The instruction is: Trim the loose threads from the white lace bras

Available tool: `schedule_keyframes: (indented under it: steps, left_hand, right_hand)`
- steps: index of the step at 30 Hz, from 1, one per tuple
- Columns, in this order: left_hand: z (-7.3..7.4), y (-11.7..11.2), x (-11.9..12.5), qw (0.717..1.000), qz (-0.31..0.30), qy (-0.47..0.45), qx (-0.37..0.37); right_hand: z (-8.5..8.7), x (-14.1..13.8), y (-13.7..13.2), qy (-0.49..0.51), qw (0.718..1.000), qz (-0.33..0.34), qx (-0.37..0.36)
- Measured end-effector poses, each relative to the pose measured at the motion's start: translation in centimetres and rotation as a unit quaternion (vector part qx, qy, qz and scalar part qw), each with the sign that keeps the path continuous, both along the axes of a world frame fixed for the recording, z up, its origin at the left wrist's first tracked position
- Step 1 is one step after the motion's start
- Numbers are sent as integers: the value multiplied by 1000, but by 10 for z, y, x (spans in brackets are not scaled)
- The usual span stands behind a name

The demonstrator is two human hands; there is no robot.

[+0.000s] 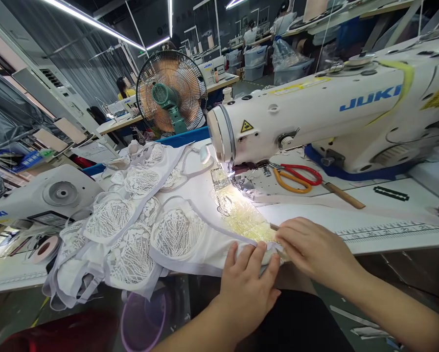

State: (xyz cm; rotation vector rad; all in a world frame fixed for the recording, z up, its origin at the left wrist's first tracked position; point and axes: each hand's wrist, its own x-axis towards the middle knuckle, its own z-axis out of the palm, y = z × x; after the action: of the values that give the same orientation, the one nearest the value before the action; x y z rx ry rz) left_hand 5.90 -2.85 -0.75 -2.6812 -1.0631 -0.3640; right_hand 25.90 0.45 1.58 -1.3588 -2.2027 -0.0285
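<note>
A white lace bra with grey edging (178, 230) lies on the sewing table, its band reaching right to the front edge. My left hand (243, 288) rests on that band with fingers spread over the cloth and thumb lower down. Close beside it, my right hand (311, 249) has its fingers pinched together at the band's end. A thin dark bit shows by the right fingertips, too small to name. Behind both hands, the lit needle area of a white JUKI sewing machine (300, 117) stands over a yellowish taped patch (241, 212) on the table.
More lace bras (124, 220) are heaped at the left, some hanging over the edge. Red-and-orange scissors (302, 177), a wooden-handled tool (344, 195) and a black blade (391, 193) lie right of the needle. A fan (171, 93) stands behind; a purple bin (144, 318) sits below.
</note>
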Motion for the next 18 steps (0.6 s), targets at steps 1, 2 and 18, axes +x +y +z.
schedule_keyframes:
  steps: [1, 2, 18]
  left_hand:
    - [0, 0, 0, 1000, -1, 3, -1]
    - [0, 0, 0, 1000, -3, 4, -2]
    - [1, -4, -3, 999, -12, -20, -26]
  right_hand:
    - [1, 3, 1, 25, 999, -24, 18]
    - [2, 6, 2, 49, 997, -47, 38]
    - [0, 13, -2, -21, 999, 28, -22]
